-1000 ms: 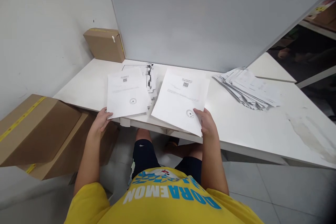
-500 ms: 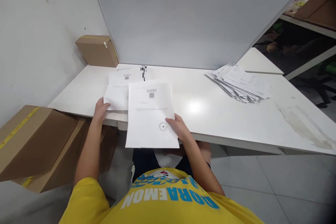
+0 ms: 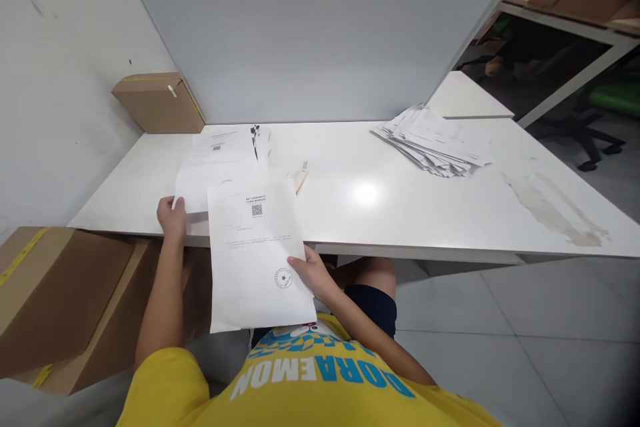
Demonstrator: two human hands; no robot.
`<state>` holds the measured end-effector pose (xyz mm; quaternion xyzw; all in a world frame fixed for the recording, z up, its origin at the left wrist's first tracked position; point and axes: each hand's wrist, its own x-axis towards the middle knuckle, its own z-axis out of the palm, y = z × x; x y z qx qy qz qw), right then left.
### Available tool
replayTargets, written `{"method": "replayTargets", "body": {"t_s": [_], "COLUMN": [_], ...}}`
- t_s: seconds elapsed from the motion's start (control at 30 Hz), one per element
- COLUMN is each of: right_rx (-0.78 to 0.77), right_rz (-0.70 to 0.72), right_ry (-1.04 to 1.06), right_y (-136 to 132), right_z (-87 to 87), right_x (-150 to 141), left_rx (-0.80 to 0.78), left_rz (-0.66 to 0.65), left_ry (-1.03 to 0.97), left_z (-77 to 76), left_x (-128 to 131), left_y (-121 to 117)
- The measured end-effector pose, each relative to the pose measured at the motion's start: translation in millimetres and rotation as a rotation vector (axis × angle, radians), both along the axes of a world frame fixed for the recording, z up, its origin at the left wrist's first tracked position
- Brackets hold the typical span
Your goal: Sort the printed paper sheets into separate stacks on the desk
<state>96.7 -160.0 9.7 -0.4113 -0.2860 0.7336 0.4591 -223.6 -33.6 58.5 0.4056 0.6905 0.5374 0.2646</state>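
Note:
My right hand (image 3: 311, 273) grips the lower right edge of a white printed sheet (image 3: 255, 253) with a QR code and a round stamp. That sheet hangs past the front edge of the white table (image 3: 400, 213), over my lap. My left hand (image 3: 173, 215) pinches the near left corner of a pile of white papers (image 3: 215, 167) lying on the table's left part. A small pale object (image 3: 301, 178) lies just right of that pile.
A fanned stack of printed papers (image 3: 434, 143) lies at the back right of the table. A grey partition panel (image 3: 310, 27) stands along the back. One cardboard box (image 3: 157, 103) sits at the back left corner, and larger boxes (image 3: 60, 293) stand on the floor to my left.
My right hand has drawn the stamped sheet from the table's middle left and toward me, past the front edge. My left hand stays on the pile. The view has tilted.

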Motion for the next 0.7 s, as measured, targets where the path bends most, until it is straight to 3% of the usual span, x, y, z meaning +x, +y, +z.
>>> {"method": "replayTargets", "body": {"t_s": [0.1, 0.23, 0.37, 0.53, 0.7], "right_rx": [-0.037, -0.145, -0.164, -0.157, -0.130], "right_rz": [-0.032, -0.002, -0.012, -0.013, -0.007], "right_ry": [0.042, 0.042, -0.020, -0.060, -0.053], "right_y": [2.1, 8.5, 7.5, 1.4, 4.1], "right_z": [-5.0, -14.8, -25.4, -37.0, -45.0], "right_x": [-5.1, -11.6, -12.1, -8.6, -3.5], "left_rx": [-0.017, -0.218, -0.357, -0.434, -0.518], "left_rz": [0.109, -0.010, -0.104, -0.262, -0.372], "left_ry": [-0.123, -0.297, -0.420, -0.542, -0.583], "left_z": [-11.2, -34.6, -56.3, -72.9, -84.8], "left_x": [-12.3, -16.5, 6.1, 32.9, 28.1], "left_y": [-42.6, -112.4, -161.9, -185.7, -191.2]}}
